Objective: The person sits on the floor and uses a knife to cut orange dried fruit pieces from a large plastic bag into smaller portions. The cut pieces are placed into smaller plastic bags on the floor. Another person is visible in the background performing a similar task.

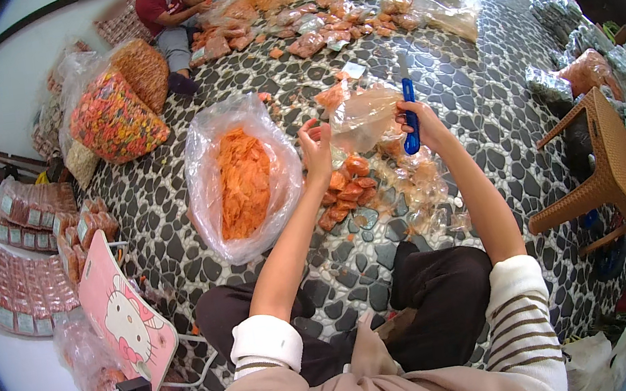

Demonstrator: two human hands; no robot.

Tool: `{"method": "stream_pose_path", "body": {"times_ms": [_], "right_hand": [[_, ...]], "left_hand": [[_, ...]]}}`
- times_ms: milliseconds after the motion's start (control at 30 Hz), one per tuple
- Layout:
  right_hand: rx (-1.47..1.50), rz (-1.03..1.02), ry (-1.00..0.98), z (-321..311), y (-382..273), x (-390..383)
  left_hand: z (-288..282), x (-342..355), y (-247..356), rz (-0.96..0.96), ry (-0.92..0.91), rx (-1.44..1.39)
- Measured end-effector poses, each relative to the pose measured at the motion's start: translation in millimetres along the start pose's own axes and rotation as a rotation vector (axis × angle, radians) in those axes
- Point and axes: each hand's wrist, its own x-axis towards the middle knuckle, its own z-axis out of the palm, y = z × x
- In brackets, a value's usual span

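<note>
Landmark: the big open bag of orange chips (243, 179), lying on the pebble-pattern floor (473, 98) in front of the seated person; all places below are given from it.
Left hand (316, 150): raised just to the right of the big bag, fingers pinched shut on the edge of a small clear bag (362, 115).
Right hand (417, 122): further right, on the far side of the small clear bag, fist closed around a blue-handled tool (410, 117) held upright; its upper end looks like a blade or bar, but I cannot tell which.
Work piece: the small clear bag hangs between the two hands, above the floor; it looks nearly empty, with only a little orange showing at its left edge.
Done so far, by judgement: a small heap of filled packets (347, 191) lies just right of the big bag, below the hands; rows of finished packets (27, 285) are stacked well to its left, by the wall.
Left to do, by judgement: the big bag is well filled, and a loose pile of empty clear bags (421, 182) lies to the right of the small heap, so a good deal of packing remains.
Elsewhere: another person (170, 17) sits well beyond the big bag, among more packets (323, 26).
</note>
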Motion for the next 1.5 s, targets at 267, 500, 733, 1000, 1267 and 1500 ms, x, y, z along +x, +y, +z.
{"method": "stream_pose_path", "body": {"times_ms": [267, 500, 733, 1000, 1267, 1500], "right_hand": [[0.27, -0.09, 0.067, -105.6, -10.2, -44.2], [-0.966, 0.101, 0.864, -236.9, 64.4, -91.7], [-1.273, -0.243, 0.852, -222.7, 99.8, -69.8], [-1.212, -0.15, 0.372, -119.2, 177.3, 8.9], [-1.166, -0.036, 0.41, -121.6, 215.1, 28.1], [-1.012, -0.015, 0.464, -103.1, 201.5, 13.4]], "left_hand": [[76.6, -1.5, -35.9, 0.439, -0.505, 0.384], [175.2, -49.6, -100.6, 0.44, -0.767, 0.59], [162.5, -95.2, -155.2, 0.284, -1.01, 0.491], [107.8, -13.1, -187.2, 0.142, -0.383, 0.619], [156.4, 41.0, -236.5, 0.11, -0.549, 0.964], [130.0, 20.1, -194.3, -0.158, -0.527, 0.787]]}}
